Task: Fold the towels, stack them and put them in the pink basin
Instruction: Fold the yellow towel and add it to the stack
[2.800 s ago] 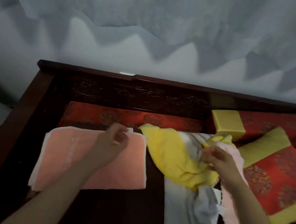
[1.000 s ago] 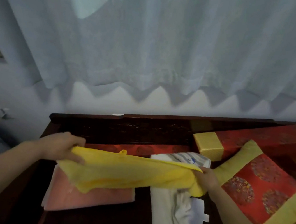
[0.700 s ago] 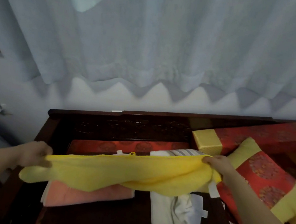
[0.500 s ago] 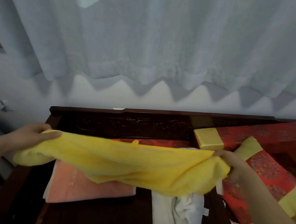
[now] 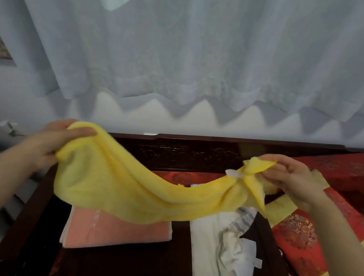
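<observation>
A yellow towel (image 5: 128,188) hangs stretched in the air between my hands, sagging in the middle. My left hand (image 5: 53,141) grips its left end, thumb over the cloth. My right hand (image 5: 293,178) pinches the bunched right end, where a small white tag shows. Below it, a folded salmon-pink towel (image 5: 117,231) lies flat on the dark wooden seat (image 5: 136,268). To the right of that lies a crumpled white towel (image 5: 221,254) with a striped edge. The pink basin is not in view.
Red and yellow patterned cushions (image 5: 297,236) lie at the right. The dark carved backrest (image 5: 197,153) runs across behind the towels, with a pale curtain (image 5: 200,47) and wall beyond. The seat's left arm rail (image 5: 24,216) drops off to the floor.
Both hands lifted the yellow towel off the pile, spread it wide and raised it higher; the right end is now bunched in my right hand.
</observation>
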{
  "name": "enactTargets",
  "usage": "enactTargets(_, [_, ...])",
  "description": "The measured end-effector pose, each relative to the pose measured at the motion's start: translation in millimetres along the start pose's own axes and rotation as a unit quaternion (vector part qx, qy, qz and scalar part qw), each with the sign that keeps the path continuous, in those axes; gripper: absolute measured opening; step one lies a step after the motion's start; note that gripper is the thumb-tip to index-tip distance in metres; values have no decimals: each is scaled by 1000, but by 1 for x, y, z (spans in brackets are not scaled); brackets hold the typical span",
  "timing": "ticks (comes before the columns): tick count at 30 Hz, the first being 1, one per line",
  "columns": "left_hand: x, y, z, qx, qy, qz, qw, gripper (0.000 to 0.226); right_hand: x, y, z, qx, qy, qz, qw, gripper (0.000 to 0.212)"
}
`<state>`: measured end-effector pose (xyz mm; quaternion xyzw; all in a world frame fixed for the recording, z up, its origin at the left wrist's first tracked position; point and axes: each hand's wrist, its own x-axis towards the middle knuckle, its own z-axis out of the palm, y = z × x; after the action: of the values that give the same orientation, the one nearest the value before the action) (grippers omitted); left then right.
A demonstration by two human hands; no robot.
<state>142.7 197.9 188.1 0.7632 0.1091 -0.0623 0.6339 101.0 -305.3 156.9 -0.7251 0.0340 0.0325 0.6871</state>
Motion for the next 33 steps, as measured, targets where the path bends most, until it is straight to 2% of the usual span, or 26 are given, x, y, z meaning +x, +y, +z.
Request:
enactTargets(1, [-9,7,28,-33,-1,-4,999,13,1,-1,12,-119,12,-29,992,28])
enactTargets(3, [-21,10,69,-92,-43,-7,995,22,4,1,35,-317,43,-96,943,20])
enactTargets(4, [-26,7,88,-128,-68,-16,989,26,6,3,45,-377,40,-135,915,19])
enactTargets(6, [-34,-3,118,-207,-104,-52,971,30,8,8,62,-421,2,-200,885,17])
enactTargets(7, [-39,-8,131,-224,-118,-63,965,28,8,9,69,-416,-26,-218,883,13])
enactTargets(9, [-46,-19,151,-225,-132,-71,963,27,4,7,79,-355,-92,-207,907,5])
enactTargets(12, [-64,-32,171,-171,-117,-47,977,28,-6,-1,93,-292,-153,-184,926,6])
enactTargets(15, [-80,-38,187,-103,-71,38,991,26,-12,-3,106,-265,-152,-200,931,7])
enactTargets(19, [-90,-37,196,-96,-27,96,990,16,-15,-3,119,-212,-142,-194,947,12])
enactTargets(25, [-94,-36,191,-79,-73,155,982,23,-14,-3,122,-194,-200,-139,950,43])
enactTargets(27, [-93,-35,190,-47,-81,182,979,25,-13,-5,122,-193,-231,-123,946,37])
enactTargets(30, [-91,-34,189,4,-79,231,970,30,-12,-9,122,-189,-239,-111,946,17])
enactTargets(33, [-91,-37,183,19,-115,289,950,24,-12,-16,118,-173,-222,-111,953,14])
